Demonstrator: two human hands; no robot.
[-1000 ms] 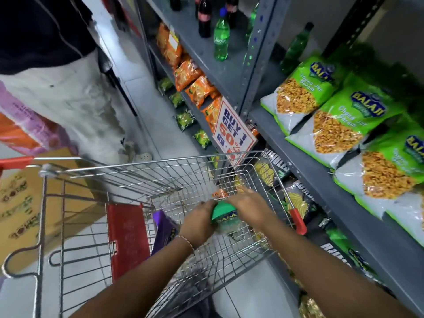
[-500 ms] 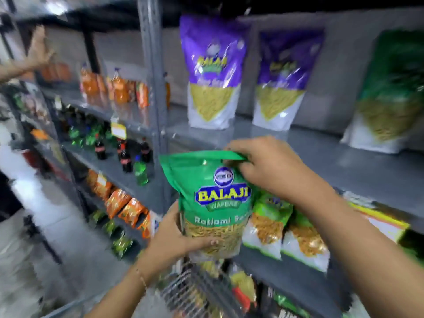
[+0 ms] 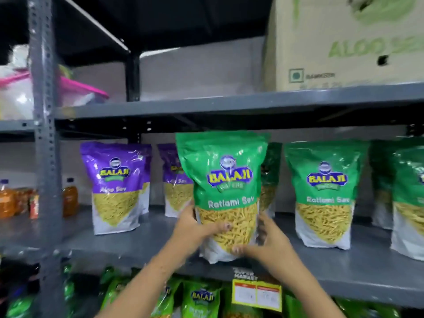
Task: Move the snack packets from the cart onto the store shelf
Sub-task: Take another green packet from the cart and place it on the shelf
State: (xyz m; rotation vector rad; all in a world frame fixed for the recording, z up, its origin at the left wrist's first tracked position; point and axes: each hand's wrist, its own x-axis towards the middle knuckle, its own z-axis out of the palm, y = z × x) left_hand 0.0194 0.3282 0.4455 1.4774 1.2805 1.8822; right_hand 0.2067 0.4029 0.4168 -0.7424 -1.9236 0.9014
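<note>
grip: both hands clamp the lower half of the green Ratlami Sev pkt (image 3: 226,193), one per side
left hand (image 3: 195,228): on pkt's left edge, thumb across the front over the clear window, other fingers hidden behind
right hand (image 3: 267,239): on pkt's right edge + bottom corner, fingers curled round the side, thumb tip under the front near the white base
held pkt: upright, label facing cam, base at front part of the middle shelf (image 3: 344,269); can't tell if base touches the shelf or is just above it
right of held pkt: 2nd green Ratlami Sev pkt (image 3: 323,193) standing on same shelf, apart from it; more green pkts at far right, blurred
behind held pkt: another green pkt (image 3: 270,177), mostly hidden
left of held pkt: purple Aloo Sev pkt (image 3: 114,187) standing, 2nd purple pkt (image 3: 175,182) partly covered by held pkt
far left of held pkt: orange bottles (image 3: 68,198) past the grey upright post (image 3: 44,134)
above held pkt: upper shelf w/ cardboard box (image 3: 344,42) at right, pink-rimmed plastic item (image 3: 78,86) at left
below held pkt: yellow price tag (image 3: 256,294) on shelf edge, light green pkts (image 3: 202,299) on lower tier
</note>
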